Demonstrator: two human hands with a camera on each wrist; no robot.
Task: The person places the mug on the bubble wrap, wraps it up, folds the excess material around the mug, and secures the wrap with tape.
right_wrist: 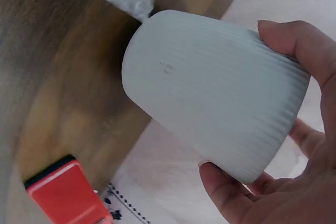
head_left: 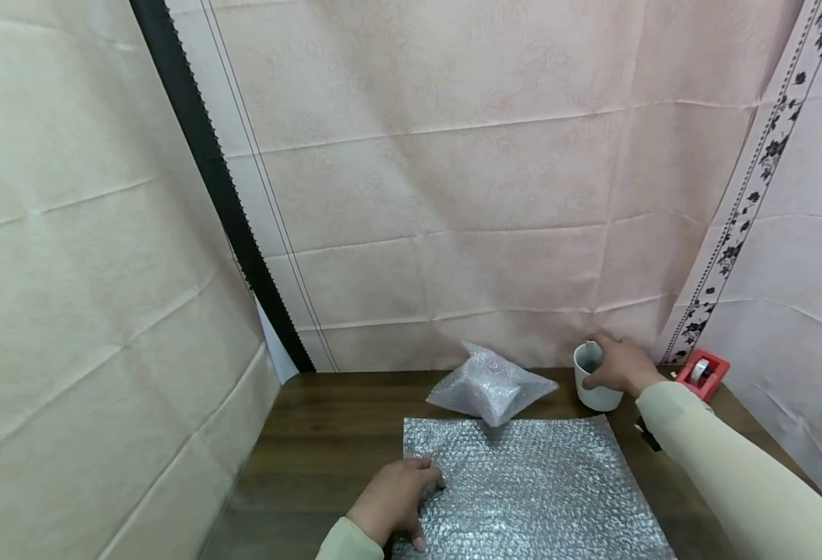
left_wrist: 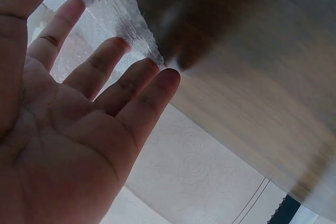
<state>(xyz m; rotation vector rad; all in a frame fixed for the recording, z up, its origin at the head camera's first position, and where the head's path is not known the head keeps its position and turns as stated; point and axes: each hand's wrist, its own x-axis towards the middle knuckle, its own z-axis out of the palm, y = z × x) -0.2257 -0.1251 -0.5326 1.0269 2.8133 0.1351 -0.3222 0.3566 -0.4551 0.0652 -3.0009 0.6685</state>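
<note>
A white cup (head_left: 596, 389) with a ribbed band near its rim stands at the back right of the wooden table. My right hand (head_left: 620, 365) grips it near the rim, thumb on one side and fingers on the other; the right wrist view shows the cup's smooth lower wall (right_wrist: 178, 72) beyond the hand (right_wrist: 283, 182). A sheet of bubble wrap (head_left: 522, 482) lies flat in front of me. At its left edge rests my left hand (head_left: 400, 498). In the left wrist view that hand (left_wrist: 79, 114) has loosely extended fingers over the sheet's edge.
Behind the sheet sits a puffy bubble-wrapped bundle (head_left: 491, 385), its near corner overlapping the sheet in the head view. A red tape dispenser (head_left: 702, 373) stands right of the cup, near my right wrist. Cloth hangings (head_left: 452, 194) enclose the wooden table (head_left: 320, 443) at the back and sides.
</note>
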